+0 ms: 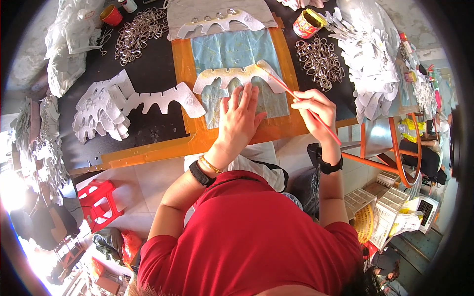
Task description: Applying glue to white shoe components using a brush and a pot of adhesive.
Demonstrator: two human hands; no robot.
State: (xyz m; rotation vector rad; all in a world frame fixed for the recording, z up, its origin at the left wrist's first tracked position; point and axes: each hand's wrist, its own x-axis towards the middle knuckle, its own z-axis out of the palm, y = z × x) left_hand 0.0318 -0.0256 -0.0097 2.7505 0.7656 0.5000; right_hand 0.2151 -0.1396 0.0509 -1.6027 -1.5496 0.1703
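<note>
My left hand [238, 116] lies with fingers spread, its fingertips at the lower edge of a white scalloped cut-out piece [210, 80]. Yellowish smears run along this piece's upper edge. In my right hand [316, 109] is a thin red-handled brush [282, 85], gripped like a pen. Its tip meets the piece near the upper right end. Beneath lies a stained light-blue sheet [232, 47]. A similar loose piece [170, 98] rests to the left, beside a pile of such pieces [101, 111]. Farther back, another piece [239, 22] carries several metal rings along its top edge.
Metal rings are heaped at the back left [140, 35] and right [320, 61]. A red-yellow tub [307, 24] with dark contents stands by the right heap. More white pieces [370, 69] cover the right side. A red cup [111, 16] stands back left. Brown tape lines the table's front edge [143, 154].
</note>
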